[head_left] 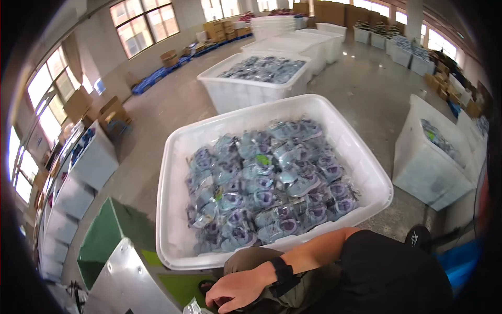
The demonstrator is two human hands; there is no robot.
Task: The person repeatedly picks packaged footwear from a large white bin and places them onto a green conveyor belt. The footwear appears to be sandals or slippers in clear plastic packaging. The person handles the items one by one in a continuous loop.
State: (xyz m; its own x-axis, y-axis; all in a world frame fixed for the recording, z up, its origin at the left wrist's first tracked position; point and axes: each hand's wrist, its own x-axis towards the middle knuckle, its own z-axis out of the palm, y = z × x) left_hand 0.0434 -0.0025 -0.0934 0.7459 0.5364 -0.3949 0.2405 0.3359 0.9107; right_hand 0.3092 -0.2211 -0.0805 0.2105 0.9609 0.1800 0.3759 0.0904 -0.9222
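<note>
My right hand (238, 290), with a black watch (284, 276) at the wrist, reaches leftward across my lap at the lower edge. Its fingers are curled in, and what they hold, if anything, is hidden. Just left of the fingertips shows a scrap of clear plastic (192, 306), cut off by the frame. My left hand is out of the picture. Beyond my knee stands a big white tub (175, 157), filled with rows of small grey-blue shoes (261, 183) with purple linings, packed in clear bags. Green labels show on some bags.
A metal machine panel (123, 282) and a green box (102, 238) stand at lower left. Another tub (219, 83) of bagged items sits behind the first. White bins (429, 162) flank the right, and more bins (99, 162) line the left wall.
</note>
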